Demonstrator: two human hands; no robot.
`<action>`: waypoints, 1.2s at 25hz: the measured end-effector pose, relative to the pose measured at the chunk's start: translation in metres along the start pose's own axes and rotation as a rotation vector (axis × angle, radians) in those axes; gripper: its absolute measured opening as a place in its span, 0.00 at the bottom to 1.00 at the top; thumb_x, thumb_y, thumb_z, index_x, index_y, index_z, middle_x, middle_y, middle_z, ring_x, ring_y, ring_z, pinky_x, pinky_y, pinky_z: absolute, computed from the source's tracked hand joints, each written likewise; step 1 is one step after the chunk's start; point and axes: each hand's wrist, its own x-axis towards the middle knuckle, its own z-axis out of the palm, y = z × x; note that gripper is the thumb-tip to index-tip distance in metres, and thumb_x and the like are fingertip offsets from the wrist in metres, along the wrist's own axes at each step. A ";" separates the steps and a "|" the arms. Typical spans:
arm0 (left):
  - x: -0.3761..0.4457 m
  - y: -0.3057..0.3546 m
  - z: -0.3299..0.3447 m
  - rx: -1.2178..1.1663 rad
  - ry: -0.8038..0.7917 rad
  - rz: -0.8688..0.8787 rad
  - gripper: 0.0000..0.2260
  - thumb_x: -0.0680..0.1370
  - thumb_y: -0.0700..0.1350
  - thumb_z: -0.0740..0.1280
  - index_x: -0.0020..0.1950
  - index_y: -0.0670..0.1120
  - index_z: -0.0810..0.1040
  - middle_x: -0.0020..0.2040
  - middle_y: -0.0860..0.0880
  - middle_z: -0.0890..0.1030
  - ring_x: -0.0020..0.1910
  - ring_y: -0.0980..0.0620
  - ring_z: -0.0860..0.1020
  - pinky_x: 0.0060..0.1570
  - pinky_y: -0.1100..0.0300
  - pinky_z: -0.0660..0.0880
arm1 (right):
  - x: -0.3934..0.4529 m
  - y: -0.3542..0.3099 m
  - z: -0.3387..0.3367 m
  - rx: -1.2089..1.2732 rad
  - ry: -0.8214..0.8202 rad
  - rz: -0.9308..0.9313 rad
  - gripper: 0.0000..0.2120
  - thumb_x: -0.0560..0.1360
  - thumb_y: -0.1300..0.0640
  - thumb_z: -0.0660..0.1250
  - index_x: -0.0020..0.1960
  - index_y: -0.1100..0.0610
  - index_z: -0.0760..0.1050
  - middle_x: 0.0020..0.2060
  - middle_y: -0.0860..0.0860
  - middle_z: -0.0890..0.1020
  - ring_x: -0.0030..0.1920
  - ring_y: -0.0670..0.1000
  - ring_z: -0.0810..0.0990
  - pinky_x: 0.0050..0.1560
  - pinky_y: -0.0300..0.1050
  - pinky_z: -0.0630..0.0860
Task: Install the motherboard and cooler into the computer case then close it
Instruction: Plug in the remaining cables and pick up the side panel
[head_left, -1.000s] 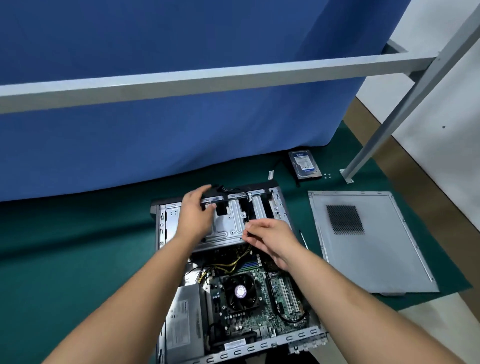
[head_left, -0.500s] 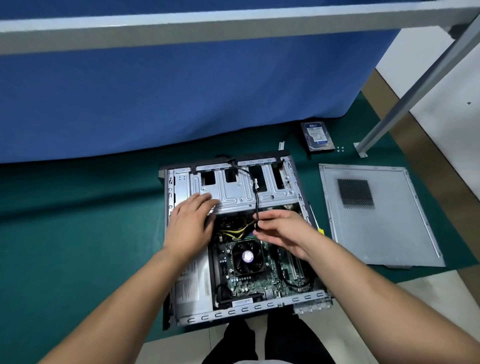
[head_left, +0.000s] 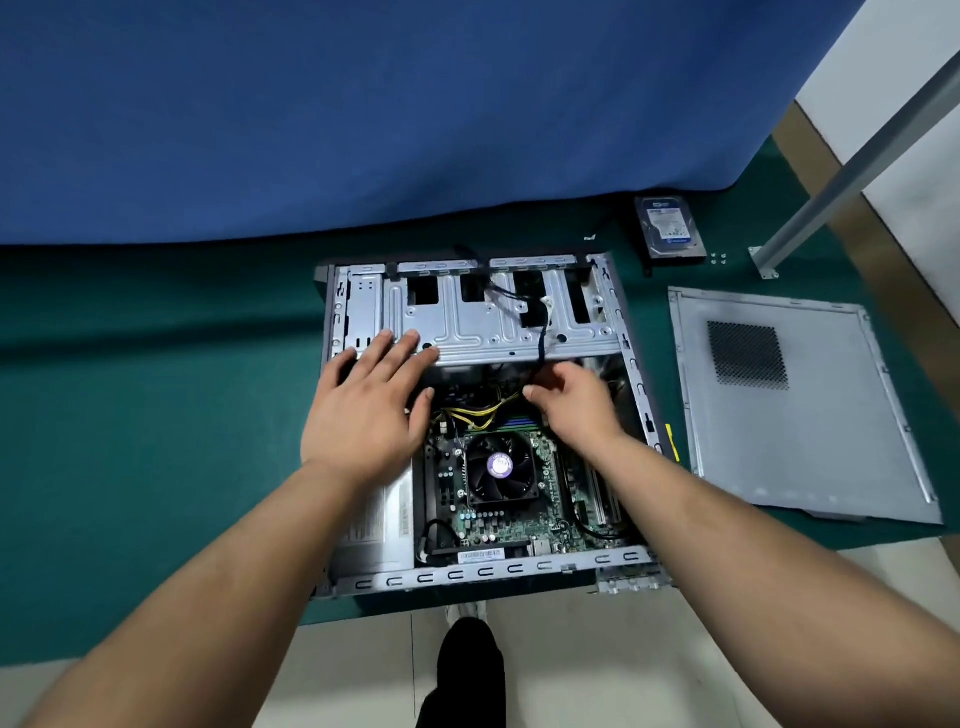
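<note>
Two hands are inside the open computer case. Your right hand curls its fingers, apparently pinching the black cable that hangs from the drive cage, though the contact is hidden. Your left hand lies flat, fingers straight, holding nothing, its tips on the cage edge. Below both sits the motherboard with the cooler on it. Right of the case, on the green mat, lies the side panel; a hard drive lies beyond.

Open computer case on green mat, motherboard with cooler inside, left hand flat on drive cage, right hand pinching black cable, side panel beside, hard drive beyond.
</note>
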 end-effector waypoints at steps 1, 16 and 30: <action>-0.001 0.001 0.001 0.005 0.009 0.000 0.23 0.83 0.60 0.50 0.78 0.60 0.64 0.80 0.57 0.65 0.81 0.55 0.58 0.77 0.48 0.57 | 0.007 0.000 0.007 -0.036 0.025 -0.008 0.03 0.77 0.57 0.73 0.47 0.56 0.81 0.36 0.47 0.82 0.35 0.48 0.79 0.34 0.38 0.69; 0.002 -0.005 0.017 0.013 0.117 -0.010 0.23 0.81 0.60 0.51 0.76 0.62 0.67 0.78 0.62 0.68 0.79 0.60 0.61 0.75 0.52 0.56 | 0.056 0.012 0.040 -0.538 0.071 -0.114 0.08 0.77 0.59 0.67 0.52 0.62 0.81 0.38 0.56 0.74 0.45 0.62 0.80 0.42 0.45 0.70; 0.003 -0.006 0.017 0.006 0.117 -0.009 0.23 0.81 0.60 0.51 0.76 0.63 0.66 0.78 0.63 0.67 0.79 0.61 0.59 0.76 0.52 0.55 | 0.057 0.011 0.042 -0.587 0.021 -0.161 0.10 0.77 0.57 0.67 0.57 0.60 0.80 0.52 0.61 0.82 0.52 0.63 0.82 0.49 0.49 0.77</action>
